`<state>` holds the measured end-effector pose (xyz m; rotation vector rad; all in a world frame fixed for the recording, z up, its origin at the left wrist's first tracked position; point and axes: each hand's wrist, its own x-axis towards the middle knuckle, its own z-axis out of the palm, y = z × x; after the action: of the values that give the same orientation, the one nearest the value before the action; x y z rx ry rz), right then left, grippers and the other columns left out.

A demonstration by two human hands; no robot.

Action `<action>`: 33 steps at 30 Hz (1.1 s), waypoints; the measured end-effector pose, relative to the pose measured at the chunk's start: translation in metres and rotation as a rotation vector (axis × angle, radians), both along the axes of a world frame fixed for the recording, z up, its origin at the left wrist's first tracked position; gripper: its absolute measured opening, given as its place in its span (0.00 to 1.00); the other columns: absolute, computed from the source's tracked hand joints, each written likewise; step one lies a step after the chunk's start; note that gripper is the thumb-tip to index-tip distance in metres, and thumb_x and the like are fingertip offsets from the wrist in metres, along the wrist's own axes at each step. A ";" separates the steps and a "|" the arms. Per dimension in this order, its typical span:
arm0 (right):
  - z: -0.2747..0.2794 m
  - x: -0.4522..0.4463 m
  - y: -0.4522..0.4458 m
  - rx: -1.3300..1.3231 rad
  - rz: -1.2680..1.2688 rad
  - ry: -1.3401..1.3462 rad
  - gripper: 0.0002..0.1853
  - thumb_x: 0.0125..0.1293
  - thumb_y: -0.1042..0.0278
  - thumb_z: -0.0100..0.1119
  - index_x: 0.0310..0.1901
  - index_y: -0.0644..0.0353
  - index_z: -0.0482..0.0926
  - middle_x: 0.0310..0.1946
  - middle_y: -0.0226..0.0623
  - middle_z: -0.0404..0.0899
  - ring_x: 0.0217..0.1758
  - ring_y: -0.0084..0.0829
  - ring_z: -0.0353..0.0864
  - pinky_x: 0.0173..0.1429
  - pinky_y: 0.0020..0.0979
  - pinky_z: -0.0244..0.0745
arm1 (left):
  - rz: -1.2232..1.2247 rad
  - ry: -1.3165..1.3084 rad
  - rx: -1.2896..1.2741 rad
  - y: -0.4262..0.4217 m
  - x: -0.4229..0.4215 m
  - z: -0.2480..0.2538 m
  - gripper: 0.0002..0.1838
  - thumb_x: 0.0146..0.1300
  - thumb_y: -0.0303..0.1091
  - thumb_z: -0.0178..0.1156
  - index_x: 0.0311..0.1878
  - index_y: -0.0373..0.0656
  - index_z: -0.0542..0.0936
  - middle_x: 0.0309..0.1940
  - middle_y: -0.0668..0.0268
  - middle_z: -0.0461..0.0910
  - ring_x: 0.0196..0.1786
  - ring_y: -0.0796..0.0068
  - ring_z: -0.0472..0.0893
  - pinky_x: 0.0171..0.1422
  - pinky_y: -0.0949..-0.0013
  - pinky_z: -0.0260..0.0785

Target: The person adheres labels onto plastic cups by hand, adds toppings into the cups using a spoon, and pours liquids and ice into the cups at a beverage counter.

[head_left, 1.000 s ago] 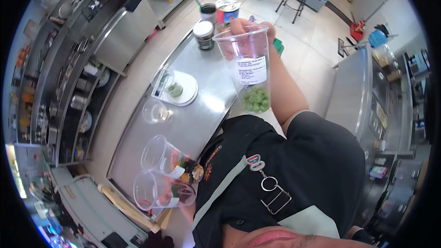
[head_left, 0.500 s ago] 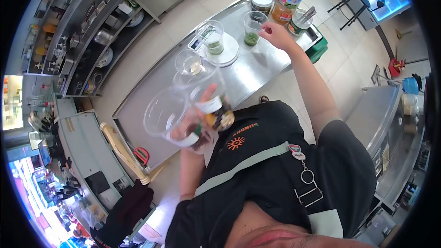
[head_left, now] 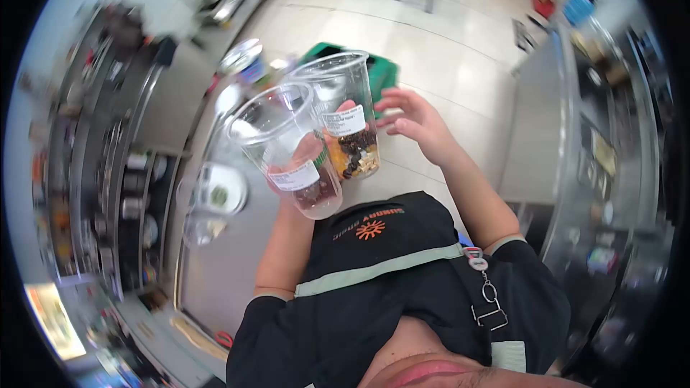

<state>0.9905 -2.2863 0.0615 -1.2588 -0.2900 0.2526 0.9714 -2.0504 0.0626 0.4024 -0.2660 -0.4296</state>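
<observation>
My left hand (head_left: 307, 149) is closed around two clear plastic cups held side by side in front of my chest. The nearer cup (head_left: 277, 126) tilts, carries a white printed label, and has a reddish-dark filling low down. In the other cup (head_left: 357, 75), also labelled, yellow, black and pale tan pieces lie at the bottom. Just to the right of that cup is my right hand (head_left: 415, 121), its fingers spread and nothing in them.
A metal table (head_left: 215, 273) runs along the left, bearing a white scale (head_left: 236, 190) and blurred clear cups. A large can (head_left: 244, 61) stands at its far end. Beyond the cups is a green bin (head_left: 387, 75). A steel counter (head_left: 535, 122) lines the right side.
My view has swung right. My right hand has left the cup of green pieces on the table and now hovers beside the held cups, fingers spread. My left hand still holds both cups.
</observation>
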 end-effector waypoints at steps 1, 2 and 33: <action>0.011 -0.001 -0.030 0.016 -0.082 -0.052 0.32 0.69 0.67 0.60 0.72 0.59 0.61 0.61 0.42 0.73 0.56 0.32 0.80 0.59 0.33 0.76 | -0.033 -0.048 0.013 -0.036 0.012 0.005 0.43 0.54 0.69 0.65 0.62 0.43 0.74 0.73 0.41 0.58 0.70 0.40 0.68 0.68 0.41 0.70; 0.019 -0.003 -0.060 0.014 -0.162 -0.050 0.32 0.69 0.67 0.60 0.72 0.59 0.61 0.61 0.42 0.73 0.56 0.32 0.80 0.59 0.33 0.76 | -0.065 -0.097 0.026 -0.073 0.024 0.009 0.43 0.54 0.69 0.65 0.62 0.42 0.73 0.71 0.40 0.62 0.68 0.40 0.71 0.66 0.43 0.73; -0.085 -0.243 -0.366 -0.049 -2.694 0.258 0.48 0.56 0.84 0.68 0.76 0.53 0.52 0.68 0.40 0.62 0.64 0.36 0.72 0.60 0.38 0.79 | -1.459 -1.351 0.504 -0.873 -0.083 -0.176 0.44 0.52 0.35 0.77 0.68 0.35 0.63 0.57 0.53 0.75 0.57 0.65 0.79 0.61 0.62 0.73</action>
<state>0.7473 -2.6518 -0.0239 -0.6956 1.6435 -1.8346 0.8888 -2.9232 -0.1137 0.9303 -1.8469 -1.6409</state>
